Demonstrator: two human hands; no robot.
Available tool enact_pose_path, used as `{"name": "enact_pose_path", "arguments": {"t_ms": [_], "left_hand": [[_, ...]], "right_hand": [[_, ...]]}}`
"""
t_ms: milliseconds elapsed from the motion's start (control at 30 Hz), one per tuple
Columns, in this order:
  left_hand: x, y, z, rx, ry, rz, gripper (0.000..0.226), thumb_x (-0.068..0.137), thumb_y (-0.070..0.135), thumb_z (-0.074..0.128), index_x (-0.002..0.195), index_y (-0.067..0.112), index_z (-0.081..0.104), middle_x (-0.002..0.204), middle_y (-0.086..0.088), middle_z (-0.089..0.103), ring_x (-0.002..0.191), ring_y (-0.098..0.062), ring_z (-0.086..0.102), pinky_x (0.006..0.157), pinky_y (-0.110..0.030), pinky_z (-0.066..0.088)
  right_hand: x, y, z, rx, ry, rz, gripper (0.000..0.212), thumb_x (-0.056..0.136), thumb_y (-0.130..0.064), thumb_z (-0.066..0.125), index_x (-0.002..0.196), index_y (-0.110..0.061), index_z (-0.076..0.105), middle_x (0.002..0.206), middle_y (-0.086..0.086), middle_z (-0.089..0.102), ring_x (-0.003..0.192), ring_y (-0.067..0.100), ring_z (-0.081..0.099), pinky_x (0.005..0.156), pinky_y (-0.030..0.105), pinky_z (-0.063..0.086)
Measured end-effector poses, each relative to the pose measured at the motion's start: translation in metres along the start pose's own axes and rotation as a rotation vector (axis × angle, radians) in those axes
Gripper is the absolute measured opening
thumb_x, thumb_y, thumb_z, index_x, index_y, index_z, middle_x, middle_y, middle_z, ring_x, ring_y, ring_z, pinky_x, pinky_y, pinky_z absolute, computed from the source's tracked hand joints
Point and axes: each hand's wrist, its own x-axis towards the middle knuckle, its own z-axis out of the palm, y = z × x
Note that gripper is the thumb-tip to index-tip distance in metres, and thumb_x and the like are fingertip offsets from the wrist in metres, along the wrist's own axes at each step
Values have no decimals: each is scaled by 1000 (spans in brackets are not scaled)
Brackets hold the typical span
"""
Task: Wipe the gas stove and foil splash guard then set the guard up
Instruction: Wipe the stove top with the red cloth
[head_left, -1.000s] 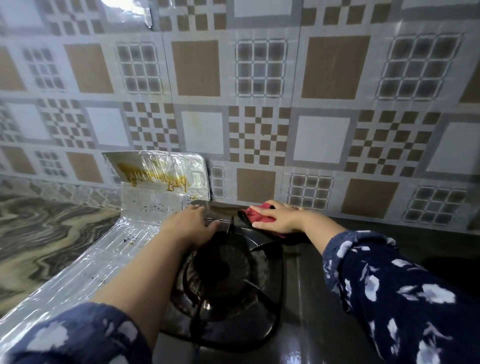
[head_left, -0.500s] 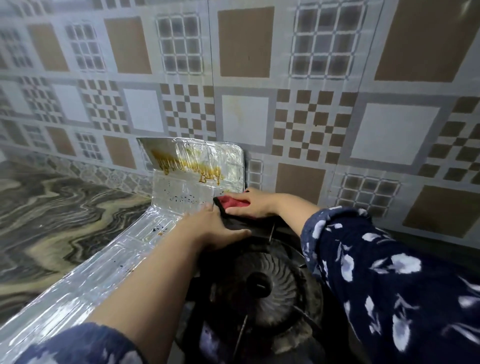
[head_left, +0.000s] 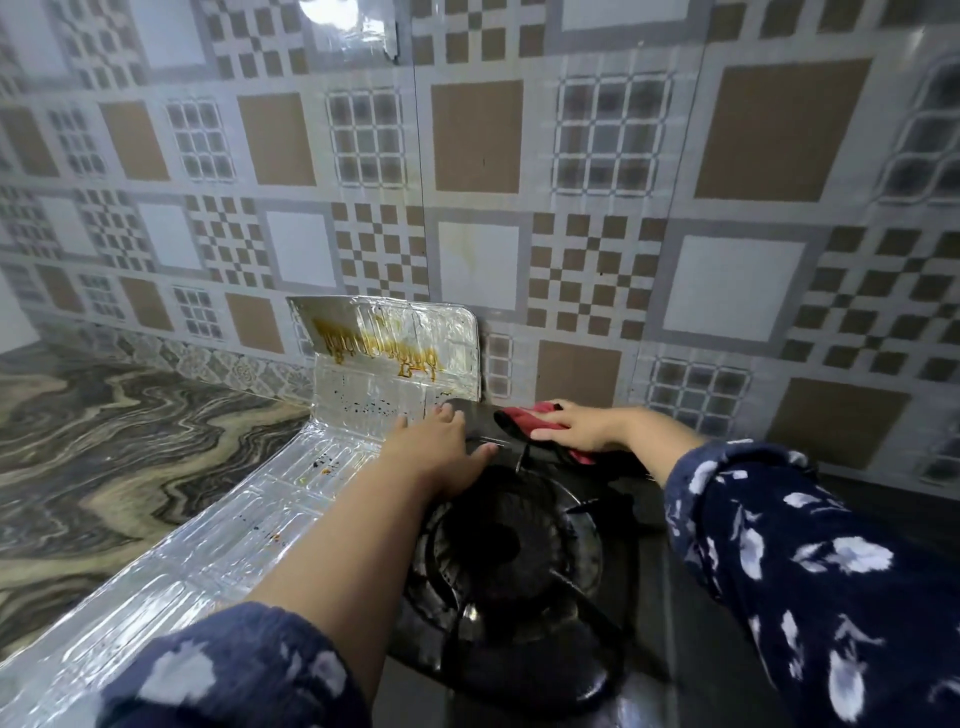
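The black gas stove (head_left: 649, 691) fills the lower middle, its round burner (head_left: 511, 551) under a dark pan support. A silver foil splash guard (head_left: 249, 519) lies along the stove's left side and bends up against the wall at the back, where it carries brown grease drips and dark specks. My left hand (head_left: 436, 452) rests flat on the stove's back left corner, fingers spread, touching the foil's edge. My right hand (head_left: 582, 426) presses a red cloth (head_left: 524, 418) onto the stove's back edge near the wall.
A patterned tiled wall (head_left: 597, 218) rises right behind the stove. A marbled grey and beige counter (head_left: 104, 457) stretches to the left of the foil. Dark floral sleeves cover both my forearms at the bottom.
The right hand with the red cloth has slid back right along the stove's rear edge, away from the foil. The left hand stays on the back left corner. The view pulled back.
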Motion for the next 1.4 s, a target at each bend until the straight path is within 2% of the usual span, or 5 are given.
{"name": "enact_pose_path", "arguments": {"t_ms": [300,567,967,1133,1400], "left_hand": [[-66,54,-6,-25,-10,124,67,99,49,29,151,9,16,161,-8,12,149,-20,8,119,-51,6],[-118,66,8,-58,-6,258,61,98,48,27,146,10,31,156,-9,25,146,-23,19,116,-54,11],[-203,19,36,-48,14,444,59,100,42,30,150,13,22,161,-3,11,149,-16,6,119,-47,6],[-221,3,44,-65,73,484,54,99,38,34,148,16,29,160,-1,20,148,-15,13,118,-45,12],[-272,-12,58,-93,164,464,44,98,33,38,136,14,47,149,-2,41,139,-19,35,112,-40,24]], "right_hand": [[-116,33,51,-84,230,204,56,100,-51,17,151,-31,13,161,-12,-9,148,12,-7,118,52,-1],[-206,-5,105,-31,298,310,54,100,-50,17,151,-32,12,161,-12,-6,148,12,-7,119,50,-3],[-279,-89,167,-29,365,447,53,99,-50,15,150,-36,14,161,-14,-5,148,11,-6,119,48,-2],[-288,-116,180,-20,430,436,51,99,-48,17,149,-37,18,160,-15,6,148,11,3,120,41,5],[-304,-158,208,-48,623,316,47,100,-46,28,140,-29,44,155,-14,29,141,18,25,111,41,23]]}}
